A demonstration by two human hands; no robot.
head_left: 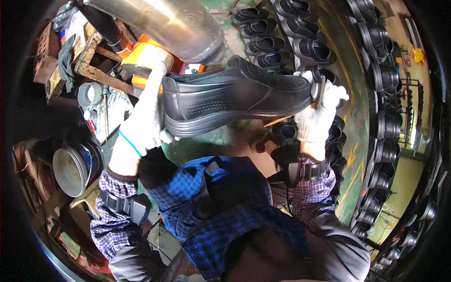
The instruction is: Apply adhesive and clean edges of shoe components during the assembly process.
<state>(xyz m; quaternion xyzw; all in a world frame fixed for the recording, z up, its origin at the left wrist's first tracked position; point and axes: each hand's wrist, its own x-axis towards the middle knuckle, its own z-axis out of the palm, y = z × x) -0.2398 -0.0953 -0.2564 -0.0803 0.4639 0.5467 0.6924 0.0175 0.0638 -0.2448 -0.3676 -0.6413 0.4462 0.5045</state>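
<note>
A black slip-on shoe (221, 96) with perforated sides and a thick black sole is held up level in front of me, toe to the right. My left hand (143, 117), in a white glove, is closed around its heel end, thumb up by the collar. At the toe is my right hand (317, 113), also gloved in white. Its fingers are closed on a slim tool with a pointed tan wooden end (280, 121) sticking out below the toe. A grey strip of the tool shows between the fingers; its working end cannot be made out.
Rows of black shoes (263, 44) stand ahead and right, with more on a rack (387, 122) at the far right. A large metal duct (174, 26) hangs over an orange machine (150, 54). Left are a metal bucket (70, 171), a white cup (89, 94) and a wooden frame (96, 70).
</note>
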